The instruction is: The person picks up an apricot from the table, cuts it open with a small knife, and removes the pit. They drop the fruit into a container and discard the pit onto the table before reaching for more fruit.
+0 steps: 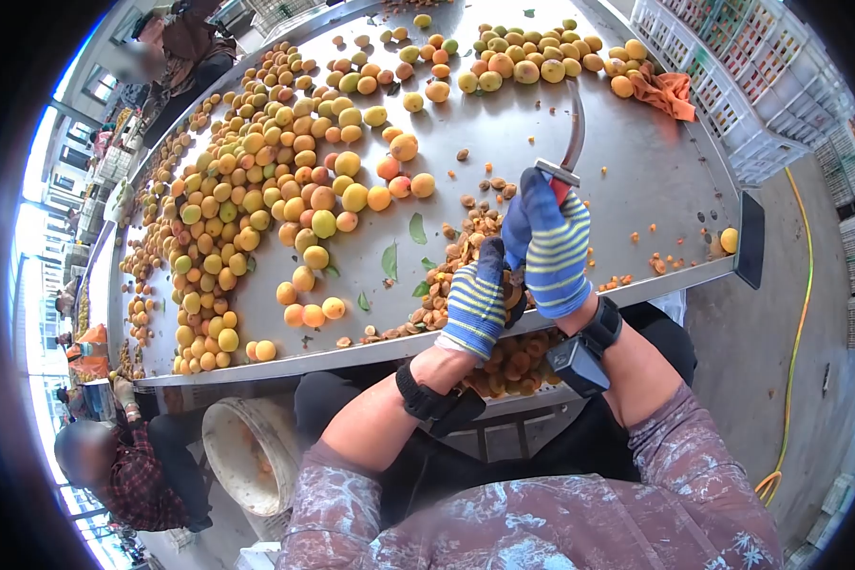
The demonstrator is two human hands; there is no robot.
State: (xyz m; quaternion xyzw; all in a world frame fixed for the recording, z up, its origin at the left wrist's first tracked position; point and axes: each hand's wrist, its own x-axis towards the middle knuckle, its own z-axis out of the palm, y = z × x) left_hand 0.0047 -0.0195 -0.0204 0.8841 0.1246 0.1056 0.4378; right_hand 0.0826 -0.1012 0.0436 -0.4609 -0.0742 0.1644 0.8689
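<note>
My right hand [556,249], in a blue and yellow striped glove, is closed around the red handle of a curved knife [576,128]. Its blade points away from me, toward the far side of the metal table [389,271]. Close beside it, my left hand [475,302] in a matching glove has its fingers curled; whatever lies in them is hidden. Apricot pits and scraps [442,285] are heaped next to the left hand. Below both hands, a container of split apricots [515,366] shows at the table's edge.
Many whole apricots [256,185] cover the table's left side, with more [532,52] at the back. An orange cloth [665,90] lies at the back right, near white crates [750,76]. A white bucket [252,451] stands lower left. Other people sit along the left.
</note>
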